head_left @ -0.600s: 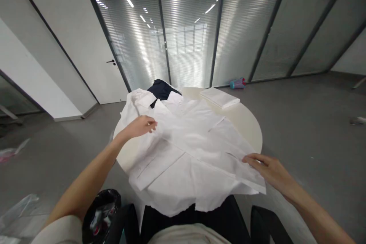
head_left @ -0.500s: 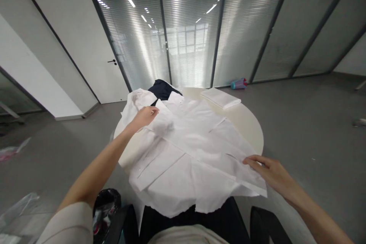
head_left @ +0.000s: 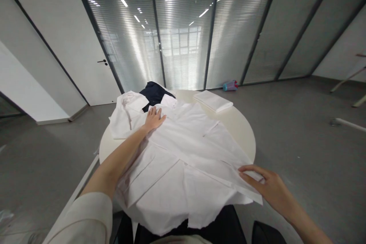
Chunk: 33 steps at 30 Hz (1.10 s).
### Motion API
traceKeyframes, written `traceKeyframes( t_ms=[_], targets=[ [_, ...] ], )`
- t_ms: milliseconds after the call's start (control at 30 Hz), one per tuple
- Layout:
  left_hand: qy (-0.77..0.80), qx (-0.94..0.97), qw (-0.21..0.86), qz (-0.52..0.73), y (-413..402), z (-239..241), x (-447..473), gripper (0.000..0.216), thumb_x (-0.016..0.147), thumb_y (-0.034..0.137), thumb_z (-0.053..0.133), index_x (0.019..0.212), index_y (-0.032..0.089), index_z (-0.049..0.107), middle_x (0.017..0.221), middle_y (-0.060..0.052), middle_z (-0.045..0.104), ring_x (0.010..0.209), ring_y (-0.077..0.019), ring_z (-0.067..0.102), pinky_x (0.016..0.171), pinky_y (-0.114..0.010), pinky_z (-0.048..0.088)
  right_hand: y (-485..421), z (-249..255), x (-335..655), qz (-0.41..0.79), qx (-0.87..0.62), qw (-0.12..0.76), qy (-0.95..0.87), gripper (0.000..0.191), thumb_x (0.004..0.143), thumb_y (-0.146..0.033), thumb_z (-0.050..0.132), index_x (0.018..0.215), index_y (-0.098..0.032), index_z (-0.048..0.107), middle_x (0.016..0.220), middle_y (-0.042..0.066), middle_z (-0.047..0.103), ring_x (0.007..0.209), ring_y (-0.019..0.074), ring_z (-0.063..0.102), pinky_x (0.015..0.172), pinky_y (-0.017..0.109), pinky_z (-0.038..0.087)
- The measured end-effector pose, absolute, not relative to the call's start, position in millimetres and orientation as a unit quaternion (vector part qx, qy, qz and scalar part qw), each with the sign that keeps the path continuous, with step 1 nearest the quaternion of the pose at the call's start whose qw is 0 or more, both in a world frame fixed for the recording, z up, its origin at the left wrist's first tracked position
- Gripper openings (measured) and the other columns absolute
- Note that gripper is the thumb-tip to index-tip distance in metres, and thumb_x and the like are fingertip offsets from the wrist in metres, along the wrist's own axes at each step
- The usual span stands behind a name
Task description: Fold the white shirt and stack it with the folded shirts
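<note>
A white shirt (head_left: 183,148) lies spread over a round white table (head_left: 243,126), its hem hanging off the near edge. My left hand (head_left: 153,119) rests flat and open on the shirt's far left part, near the collar. At the near right, my right hand (head_left: 264,185) pinches the shirt's right edge between thumb and fingers.
A dark navy garment (head_left: 153,93) and another white garment (head_left: 126,112) lie at the table's far left. A folded white cloth (head_left: 213,101) sits at the far side. A small bottle (head_left: 230,85) lies on the grey floor by the glass wall.
My left hand has moved farther across the shirt toward the collar and gone from pinching to lying flat. The right hand keeps its hold on the shirt's edge. The view shifted right.
</note>
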<state>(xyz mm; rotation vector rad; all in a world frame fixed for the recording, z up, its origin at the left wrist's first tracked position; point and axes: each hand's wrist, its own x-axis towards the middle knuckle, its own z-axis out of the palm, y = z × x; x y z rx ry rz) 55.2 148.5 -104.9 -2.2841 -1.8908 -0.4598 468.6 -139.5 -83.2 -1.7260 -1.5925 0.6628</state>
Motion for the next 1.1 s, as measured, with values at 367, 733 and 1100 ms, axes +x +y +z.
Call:
traceKeyframes(
  t_ms=[367,733,1100],
  targets=[
    [-0.508,-0.855,0.039,-0.095,60,-91,108,0.064,0.098,0.064,0.038,0.151,0.03,0.046,0.165,-0.007,0.03,0.153,-0.0372,0.016,0.122,-0.058,0.016,-138,-90,466,0.191,-0.649,0.395,-0.622,0.033,0.077,-0.053,0.061,0.084,-0.024,0.073,0.088,0.005,0.077,0.069,0.0198,0.066,0.056,0.027,0.048],
    [-0.511,-0.842,-0.038,-0.169,80,-86,100,0.044,0.1,0.053,0.043,0.131,0.029,0.063,0.147,-0.007,0.056,0.142,-0.0305,0.044,0.118,-0.051,0.032,-125,-79,489,0.08,-0.638,0.398,-0.654,0.043,0.087,-0.059,0.055,0.081,-0.023,0.078,0.063,0.001,0.054,0.052,0.0143,0.048,0.054,0.028,0.042],
    [-0.515,-0.842,-0.013,-0.161,119,-105,106,0.047,0.103,0.046,0.041,0.141,0.024,0.056,0.152,-0.011,0.05,0.143,-0.0309,0.041,0.12,-0.055,0.024,87,-33,381,0.156,-0.5,0.227,-0.821,0.021,0.094,-0.029,0.058,0.099,-0.02,0.077,0.097,0.006,0.073,0.087,0.018,0.067,0.082,0.027,0.05]
  ],
)
